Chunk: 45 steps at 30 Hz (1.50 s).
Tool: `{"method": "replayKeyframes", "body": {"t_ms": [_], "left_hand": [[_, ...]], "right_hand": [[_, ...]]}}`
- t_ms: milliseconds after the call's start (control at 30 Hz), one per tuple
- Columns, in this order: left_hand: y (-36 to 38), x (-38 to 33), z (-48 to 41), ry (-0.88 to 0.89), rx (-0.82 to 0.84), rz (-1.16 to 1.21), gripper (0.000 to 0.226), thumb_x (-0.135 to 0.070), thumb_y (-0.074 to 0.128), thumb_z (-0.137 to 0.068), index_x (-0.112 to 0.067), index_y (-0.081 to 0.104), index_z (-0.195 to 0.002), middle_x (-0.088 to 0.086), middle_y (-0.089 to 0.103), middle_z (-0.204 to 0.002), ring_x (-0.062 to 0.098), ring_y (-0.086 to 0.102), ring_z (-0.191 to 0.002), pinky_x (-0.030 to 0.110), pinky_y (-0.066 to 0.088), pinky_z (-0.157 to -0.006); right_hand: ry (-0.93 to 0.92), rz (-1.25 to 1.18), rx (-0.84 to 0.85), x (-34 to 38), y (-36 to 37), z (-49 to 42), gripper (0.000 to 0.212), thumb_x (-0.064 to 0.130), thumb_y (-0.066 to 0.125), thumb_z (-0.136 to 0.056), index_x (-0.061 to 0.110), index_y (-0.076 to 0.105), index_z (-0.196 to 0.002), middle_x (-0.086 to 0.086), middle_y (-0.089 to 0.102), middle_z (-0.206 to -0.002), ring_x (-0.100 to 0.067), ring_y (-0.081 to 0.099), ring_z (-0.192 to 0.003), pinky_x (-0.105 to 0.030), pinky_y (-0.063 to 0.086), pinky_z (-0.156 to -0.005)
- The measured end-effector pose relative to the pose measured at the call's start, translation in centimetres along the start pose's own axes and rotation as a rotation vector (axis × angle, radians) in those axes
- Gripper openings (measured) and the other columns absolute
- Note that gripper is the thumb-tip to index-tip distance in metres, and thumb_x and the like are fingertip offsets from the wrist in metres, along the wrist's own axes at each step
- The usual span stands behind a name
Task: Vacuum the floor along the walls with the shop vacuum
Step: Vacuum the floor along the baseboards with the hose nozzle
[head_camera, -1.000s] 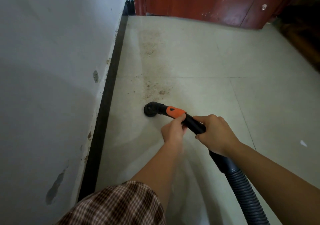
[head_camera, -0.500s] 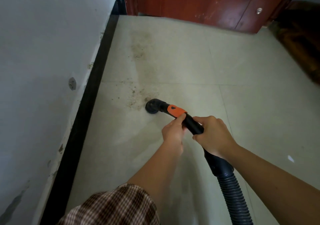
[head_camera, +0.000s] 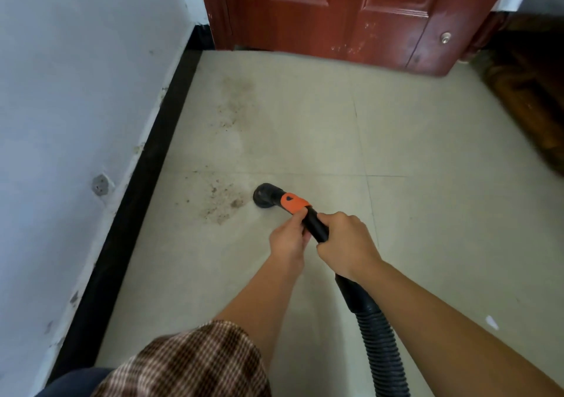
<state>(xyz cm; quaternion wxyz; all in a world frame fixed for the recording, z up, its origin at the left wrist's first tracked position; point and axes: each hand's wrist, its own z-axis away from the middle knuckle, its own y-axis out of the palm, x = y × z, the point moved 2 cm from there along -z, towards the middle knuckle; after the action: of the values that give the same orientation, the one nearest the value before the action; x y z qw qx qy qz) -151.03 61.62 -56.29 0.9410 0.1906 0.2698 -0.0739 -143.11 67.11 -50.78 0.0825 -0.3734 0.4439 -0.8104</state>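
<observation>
Floor tile [head_camera: 396, 140] runs up to the white wall [head_camera: 76, 91] and its black baseboard [head_camera: 137, 198], and the mess sits near that edge. The ribbed hose [head_camera: 381, 344] trails in from lower right, so both hands wrap the rigid end. My guess is the right hand [head_camera: 348, 244] steers from behind while the left hand [head_camera: 288, 239], gripping by the orange collar [head_camera: 293, 203], keeps the nozzle [head_camera: 265, 196] flat on the tile, just right of the dirt patch [head_camera: 222, 201]. No brand or writing readable anywhere.

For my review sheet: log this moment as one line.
left hand: holds tube | right hand: holds tube | nozzle: on floor, beside dirt patch | dirt patch: between nozzle and baseboard
</observation>
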Motion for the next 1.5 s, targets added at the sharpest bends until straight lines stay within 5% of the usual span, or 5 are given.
{"method": "replayKeyframes", "body": {"t_ms": [300,600,767,1133,1500], "left_hand": [[0.2,-1.8,-2.5,0.022,-0.019,-0.021,0.022,-0.014,0.066,-0.091,0.002,0.068,-0.107,0.015,0.072,-0.106,0.018,0.069,-0.094,0.027,0.054,-0.091],[-1.4,-2.6,-2.4,-0.018,-0.014,0.020,0.012,-0.012,0.069,-0.089,-0.002,0.069,-0.095,0.012,0.073,-0.099,0.013,0.070,-0.084,0.017,0.055,-0.071],[-2.8,-2.7,-1.4,-0.029,-0.024,0.092,0.028,-0.009,0.069,-0.088,0.006,0.066,-0.112,0.017,0.071,-0.108,0.021,0.068,-0.101,0.022,0.054,-0.081],[-6.0,-3.0,-0.8,-0.037,-0.091,0.198,0.029,-0.009,0.071,-0.086,0.005,0.066,-0.111,0.016,0.072,-0.107,0.019,0.070,-0.100,0.027,0.053,-0.094],[-9.0,-4.0,-0.3,0.009,-0.187,0.240,0.025,-0.009,0.073,-0.082,0.004,0.068,-0.103,0.017,0.072,-0.104,0.021,0.071,-0.098,0.024,0.056,-0.084]], "right_hand": [[-0.031,-0.031,0.019,0.3,0.3,-3.3,0.018,0.002,0.055,-0.077,0.014,0.063,-0.089,-0.002,0.051,-0.063,-0.024,0.053,-0.062,-0.025,0.034,-0.050],[-0.035,-0.009,0.064,1.0,0.5,-3.5,0.022,0.002,0.059,-0.075,0.014,0.068,-0.091,-0.012,0.063,-0.071,-0.030,0.062,-0.068,-0.034,0.051,-0.058],[-0.056,0.023,0.100,2.0,1.0,-2.8,0.026,0.000,0.059,-0.075,0.017,0.068,-0.092,-0.011,0.063,-0.070,-0.029,0.062,-0.066,-0.036,0.053,-0.060],[-0.140,0.029,0.164,4.0,2.7,-2.2,0.034,0.001,0.061,-0.074,0.025,0.068,-0.097,-0.008,0.065,-0.071,-0.027,0.062,-0.067,-0.038,0.053,-0.062],[-0.217,0.059,0.231,6.4,4.6,-2.3,0.026,0.001,0.063,-0.074,0.023,0.065,-0.089,-0.007,0.062,-0.068,-0.025,0.060,-0.064,-0.039,0.052,-0.061]]}}
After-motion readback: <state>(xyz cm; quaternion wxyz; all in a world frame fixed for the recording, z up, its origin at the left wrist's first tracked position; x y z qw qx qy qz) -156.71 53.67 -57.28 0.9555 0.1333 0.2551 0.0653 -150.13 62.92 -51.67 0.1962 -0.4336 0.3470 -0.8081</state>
